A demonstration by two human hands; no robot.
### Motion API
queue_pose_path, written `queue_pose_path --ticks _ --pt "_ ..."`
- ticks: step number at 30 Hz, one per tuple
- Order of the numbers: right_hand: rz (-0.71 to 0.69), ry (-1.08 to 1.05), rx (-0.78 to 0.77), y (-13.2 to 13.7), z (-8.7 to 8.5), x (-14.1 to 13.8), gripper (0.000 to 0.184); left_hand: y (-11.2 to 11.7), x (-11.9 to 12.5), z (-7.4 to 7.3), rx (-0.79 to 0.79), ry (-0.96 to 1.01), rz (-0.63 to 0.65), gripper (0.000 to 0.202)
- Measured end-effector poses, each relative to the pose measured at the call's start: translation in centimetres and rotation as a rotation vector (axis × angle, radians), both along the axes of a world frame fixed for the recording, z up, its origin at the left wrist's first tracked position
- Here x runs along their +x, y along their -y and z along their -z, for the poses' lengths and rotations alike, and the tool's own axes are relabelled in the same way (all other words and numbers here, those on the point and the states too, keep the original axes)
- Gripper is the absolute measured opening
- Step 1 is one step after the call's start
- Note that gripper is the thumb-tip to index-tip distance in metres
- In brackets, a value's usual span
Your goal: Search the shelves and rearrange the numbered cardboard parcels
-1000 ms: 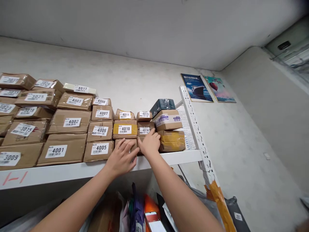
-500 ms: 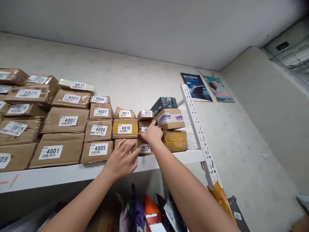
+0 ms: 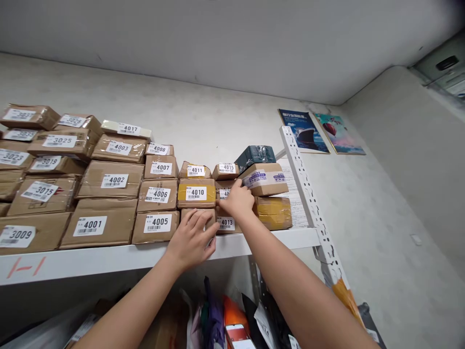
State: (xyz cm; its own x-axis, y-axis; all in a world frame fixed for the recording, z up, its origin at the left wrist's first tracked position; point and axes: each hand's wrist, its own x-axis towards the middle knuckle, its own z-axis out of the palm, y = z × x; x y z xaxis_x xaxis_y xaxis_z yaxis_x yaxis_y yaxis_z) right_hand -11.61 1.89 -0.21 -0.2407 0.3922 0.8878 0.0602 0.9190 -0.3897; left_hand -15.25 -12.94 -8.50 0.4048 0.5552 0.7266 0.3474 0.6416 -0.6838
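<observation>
Stacked cardboard boxes with number labels fill the upper shelf. My left hand (image 3: pixel 196 238) lies with fingers spread against the front of the lowest box (image 3: pixel 186 212) under box 4010 (image 3: pixel 196 200), covering its label. My right hand (image 3: pixel 238 199) is bent around the front of the middle box (image 3: pixel 222 185) between box 4015 (image 3: pixel 225 169) and box 4013 (image 3: pixel 225 228). Its thumb points left at the gap beside box 4010, and an index finger reaches up near box 4015. The other right-hand fingertips are hidden.
Right of my hand stand a yellow-taped box (image 3: pixel 274 213), a box with purple-print tape (image 3: pixel 265 180) and a dark box (image 3: pixel 256 155). A white perforated post (image 3: pixel 308 194) bounds the shelf (image 3: pixel 109 257). Below are bagged parcels (image 3: pixel 214 315) and a lit phone (image 3: pixel 239 337).
The view has shifted, so the shelf and boxes appear a little farther right. Both hands keep nearly the same places on the boxes.
</observation>
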Motion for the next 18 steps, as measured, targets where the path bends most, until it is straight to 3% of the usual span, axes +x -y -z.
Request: queue_pose_path --ticks 7,11,14,18 --pt "0.042 -0.134 0.050 0.1 0.3 3.6 0.079 0.1 -0.2 0.0 -0.003 -0.003 0.012 0.025" --pt "0.064 -0.207 0.071 0.0 0.3 5.8 0.091 0.1 -0.2 0.0 -0.004 -0.010 0.025 0.026" --pt "0.015 -0.200 0.026 -0.1 0.3 6.3 0.104 0.0 -0.3 0.0 -0.005 -0.012 0.029 0.027" --pt "-0.110 -0.224 -0.083 -0.4 0.5 6.1 0.106 0.1 -0.5 -0.1 -0.005 -0.035 0.023 0.025"
